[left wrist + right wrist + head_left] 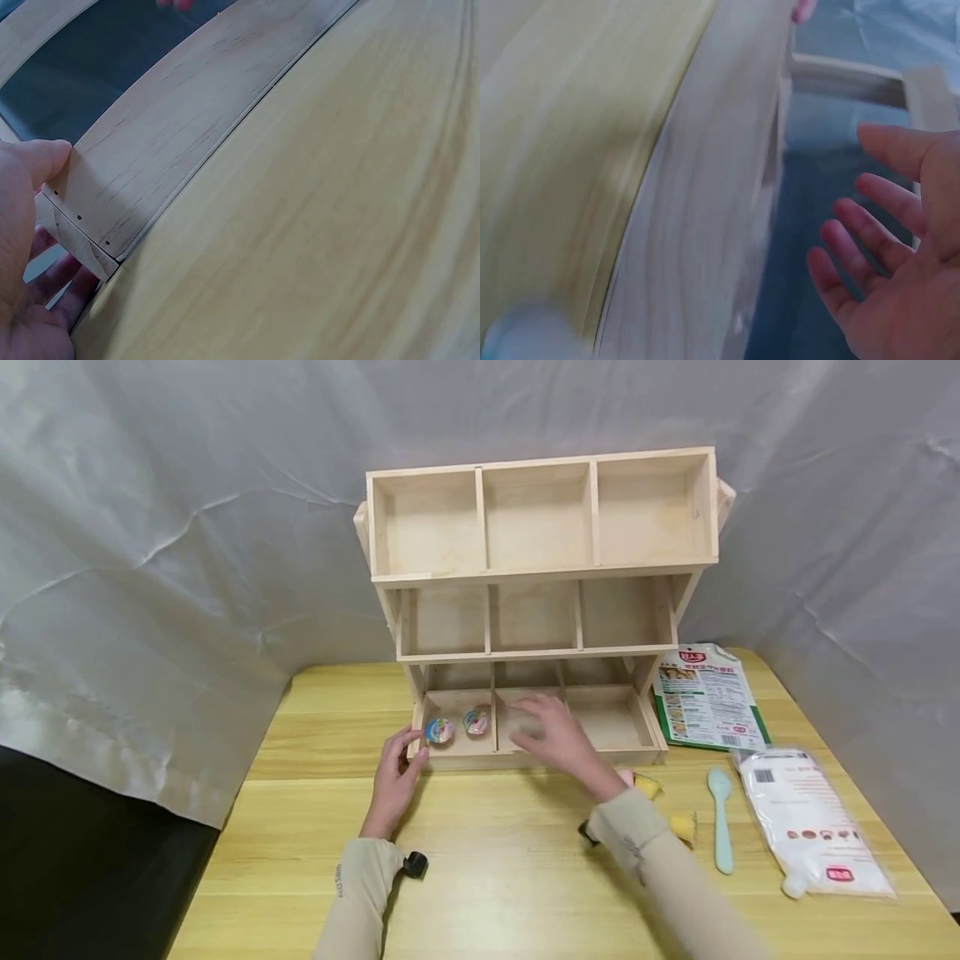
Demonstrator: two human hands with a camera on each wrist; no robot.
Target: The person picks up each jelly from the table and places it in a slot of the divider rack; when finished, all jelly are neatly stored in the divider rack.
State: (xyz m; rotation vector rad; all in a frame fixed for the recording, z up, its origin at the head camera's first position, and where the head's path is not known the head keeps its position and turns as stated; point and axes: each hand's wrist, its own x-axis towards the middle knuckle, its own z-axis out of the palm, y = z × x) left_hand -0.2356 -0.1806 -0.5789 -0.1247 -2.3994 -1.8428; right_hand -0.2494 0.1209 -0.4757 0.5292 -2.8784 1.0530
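A tiered wooden rack [542, 573] with divided compartments stands on the table. Two small cups with colourful printed lids, one cup [439, 732] left of the other cup [476, 721], sit in its bottom left compartment. My left hand [393, 779] grips the front left corner of the bottom tray [142, 135], thumb at the top edge and fingers round the side. Over the bottom middle compartment hovers my right hand [555, 732], its fingers [874, 232] spread and holding nothing.
Small yellow cups lie near my right forearm, one yellow cup [683, 827] closer to the front. Further right are a pale blue spoon [721, 820], a white spouted pouch [813, 827] and a green-and-white packet [707, 697]. Grey sheeting [225, 527] hangs behind the table.
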